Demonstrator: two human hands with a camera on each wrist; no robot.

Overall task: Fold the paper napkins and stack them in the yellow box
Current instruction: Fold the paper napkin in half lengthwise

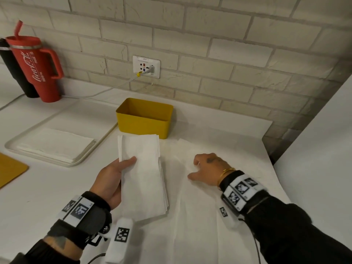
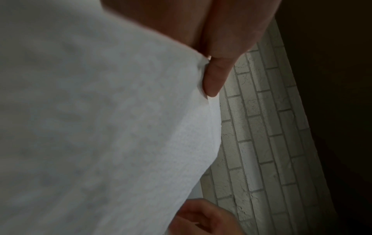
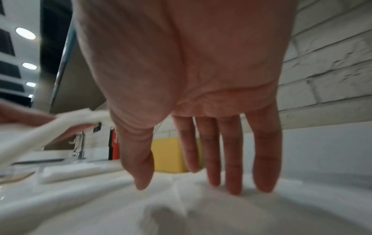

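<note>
My left hand [image 1: 122, 168] grips a folded stack of white napkins [image 1: 142, 172], thumb on top, fingers hidden beneath; it is held just in front of the yellow box [image 1: 144, 119]. In the left wrist view the thumb [image 2: 215, 76] presses against the napkin stack [image 2: 100, 127]. To the right, my right hand [image 1: 207, 168] rests with straight fingers on an unfolded napkin [image 1: 200, 206] spread flat on the table. From the right wrist, the fingertips [image 3: 233, 187] touch that napkin [image 3: 181, 209], and the yellow box [image 3: 167, 155] stands behind them. The box interior looks empty from here.
A white tray [image 1: 11, 145] on the left holds a pile of flat napkins [image 1: 55, 143]. A red tumbler [image 1: 38, 67] and a black bottle [image 1: 13, 73] stand at the back left. A cable runs from the wall outlet [image 1: 146, 66]. A yellow flat piece [image 1: 9, 168] lies at the left edge.
</note>
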